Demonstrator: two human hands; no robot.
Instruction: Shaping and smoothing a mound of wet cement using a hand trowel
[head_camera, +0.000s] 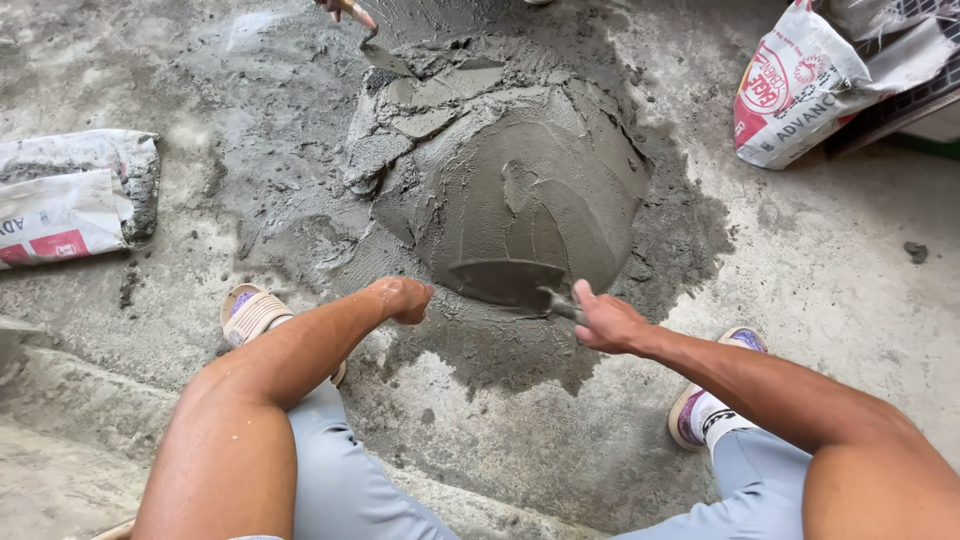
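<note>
While I squatted over the wet floor, my right hand (608, 322) was closed around the handle of a trowel (508, 282), and my left hand (405, 299) was curled into a loose fist, holding nothing and hanging just above the damp edge of the mix. Two hands of mine, then, and one trowel between them; a second trowel (366, 28) showed at the top of the view in another person's hand (340, 8) (only the fingertips made it into view).

One mound of mortar (520, 190) lay in front of me. It was grey and wet, domed and smoothed on my side with curved strokes across its face, and broken into flat slabs and rough lumps on the far left side. A dark damp ring spread from it over the concrete floor (830, 270).

My trowel's blade lay flat against the near foot of the mound, touching it, with my right hand just behind and to the right of the blade. My left hand sat to the left of the blade, near the mound's base but apart from it.

Further out I counted two cement bags: one white and red bag (800, 85) at the upper right, and one flattened, dirtied bag (70, 195) at the left. My two sandals, left sandal (250, 313) and right sandal (705, 405), stood either side of the wet patch.
</note>
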